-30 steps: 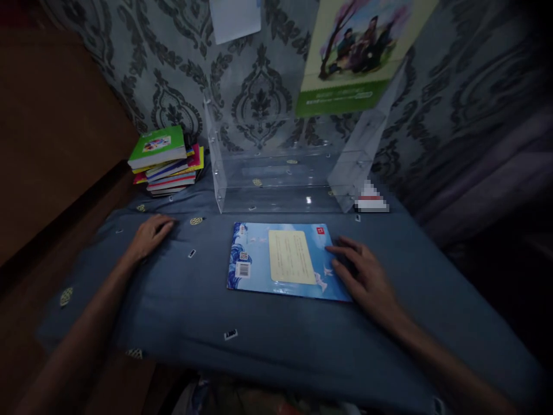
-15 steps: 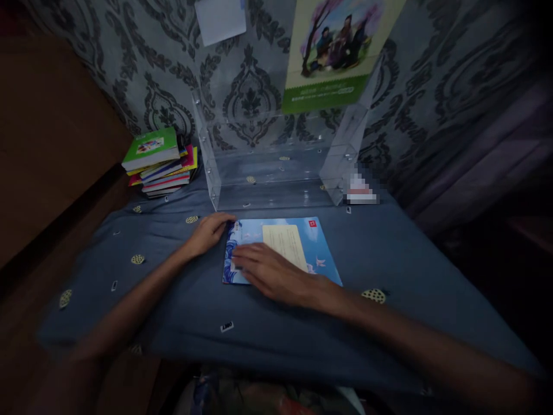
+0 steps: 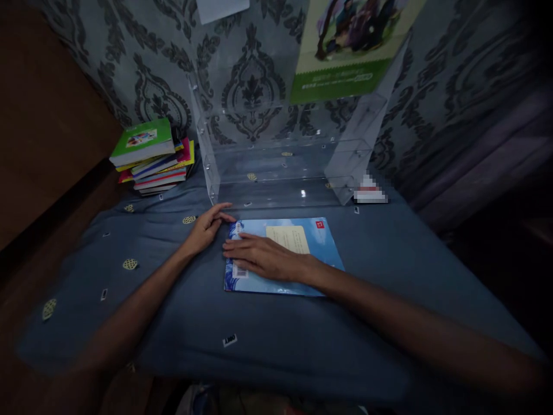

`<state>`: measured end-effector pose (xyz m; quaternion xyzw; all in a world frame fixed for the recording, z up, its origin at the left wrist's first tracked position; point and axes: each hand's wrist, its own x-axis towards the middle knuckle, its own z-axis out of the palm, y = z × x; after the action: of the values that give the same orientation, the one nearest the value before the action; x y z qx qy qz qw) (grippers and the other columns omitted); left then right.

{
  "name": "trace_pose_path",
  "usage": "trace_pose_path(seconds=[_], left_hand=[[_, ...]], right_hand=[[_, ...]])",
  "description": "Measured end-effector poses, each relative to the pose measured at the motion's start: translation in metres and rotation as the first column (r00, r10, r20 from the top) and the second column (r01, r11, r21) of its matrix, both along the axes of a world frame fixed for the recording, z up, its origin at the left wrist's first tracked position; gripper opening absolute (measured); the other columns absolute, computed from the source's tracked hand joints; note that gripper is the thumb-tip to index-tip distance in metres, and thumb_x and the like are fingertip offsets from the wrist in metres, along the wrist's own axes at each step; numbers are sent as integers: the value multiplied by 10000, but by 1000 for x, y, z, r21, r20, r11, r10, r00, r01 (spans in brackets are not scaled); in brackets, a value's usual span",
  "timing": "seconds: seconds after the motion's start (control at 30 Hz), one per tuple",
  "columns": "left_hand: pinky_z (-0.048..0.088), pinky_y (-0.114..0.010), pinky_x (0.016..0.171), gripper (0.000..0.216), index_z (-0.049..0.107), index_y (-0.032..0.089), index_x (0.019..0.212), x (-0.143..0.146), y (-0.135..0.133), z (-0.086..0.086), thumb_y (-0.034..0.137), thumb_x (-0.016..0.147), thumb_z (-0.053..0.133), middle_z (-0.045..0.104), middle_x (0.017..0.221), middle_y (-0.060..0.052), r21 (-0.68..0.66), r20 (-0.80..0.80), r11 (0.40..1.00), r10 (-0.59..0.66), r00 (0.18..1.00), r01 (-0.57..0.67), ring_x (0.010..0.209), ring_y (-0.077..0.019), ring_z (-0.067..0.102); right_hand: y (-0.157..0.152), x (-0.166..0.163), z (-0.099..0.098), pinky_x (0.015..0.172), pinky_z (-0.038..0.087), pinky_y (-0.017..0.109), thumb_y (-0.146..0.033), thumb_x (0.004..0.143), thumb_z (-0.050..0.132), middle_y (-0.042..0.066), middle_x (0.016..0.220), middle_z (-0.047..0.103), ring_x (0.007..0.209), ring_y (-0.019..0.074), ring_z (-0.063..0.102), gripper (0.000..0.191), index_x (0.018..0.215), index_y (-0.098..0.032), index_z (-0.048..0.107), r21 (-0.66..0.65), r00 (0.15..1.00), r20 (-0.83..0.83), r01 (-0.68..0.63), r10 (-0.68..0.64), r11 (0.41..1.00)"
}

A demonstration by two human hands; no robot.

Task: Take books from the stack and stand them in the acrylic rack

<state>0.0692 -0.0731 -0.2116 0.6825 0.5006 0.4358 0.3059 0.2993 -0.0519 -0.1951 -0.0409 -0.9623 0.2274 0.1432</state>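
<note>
We've got the blue book (image 3: 287, 235) flat on the cloth (image 3: 302, 340), long axis left-right. Our right hand (image 3: 265, 258) lies flat across it, fingers straight toward its left edge; our left hand (image 3: 207, 229) (loose, gripping nothing) is at its far-left corner.

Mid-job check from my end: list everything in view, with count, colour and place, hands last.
Book: one, mainly blue, flat on the cloth
Stacked books: several, green one on top, back left
Rack: one, clear, behind the book
Poster: one, cream and green, above the rack
Sheet: one, white, top edge
Pixelated item: one, white and red, right of the rack
Cloth: one, blue with small prints, under the book
Wallpaper: grey, dark pattern, behind
Wooden panel: one, brown, far left
Left hand: one, bare, at the book's far left corner
Right hand: one, bare, on the book
</note>
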Motion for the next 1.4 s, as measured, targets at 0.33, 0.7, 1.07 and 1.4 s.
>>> trace_pose_path(seconds=[0.33, 0.7, 1.07, 1.4], left_hand=[[493, -385, 981, 376, 570, 168, 1271, 6, -5, 0, 318, 943, 465, 757, 1120, -84, -24, -123, 997, 70, 990, -73, 1053, -232, 698], [511, -406, 929, 304, 602, 199, 1164, 14, -14, 8, 308, 946, 420, 768, 1088, -74, 38, -309, 992, 130, 942, -124, 1028, -249, 697], [453, -521, 988, 355, 654, 205, 1184, 36, -32, 26, 390, 1019, 400, 712, 1159, -131, 230, -734, 972, 144, 664, 43, 1165, -327, 597], [284, -658, 1160, 747, 390, 238, 1532, 89, -65, 22, 708, 952, 412, 376, 1603, -188, 27, -894, 918, -155, 420, 396, 1506, -379, 301]], right_hand=[[23, -2, -8, 1262, 267, 474, -233, 1047, 452, 112, 1491, 564, 1457, 208, 434, 396, 1420, -150, 555, 63, 986, 12, 163, -164, 985], [26, 93, -17, 1242, 300, 533, -406, 1048, 419, 99, 1590, 434, 1504, 259, 347, 504, 1517, -225, 460, -1, 875, 51, 482, -481, 876], [39, 168, -20, 1225, 311, 558, -441, 1058, 365, 46, 1543, 512, 1449, 235, 444, 458, 1451, -268, 524, -236, 819, 4, 558, -574, 795], [17, 173, -12, 941, 525, 467, -429, 1041, 421, 106, 1072, 725, 1021, 252, 649, 397, 1228, -194, 682, -165, 739, -133, 640, -660, 750]])
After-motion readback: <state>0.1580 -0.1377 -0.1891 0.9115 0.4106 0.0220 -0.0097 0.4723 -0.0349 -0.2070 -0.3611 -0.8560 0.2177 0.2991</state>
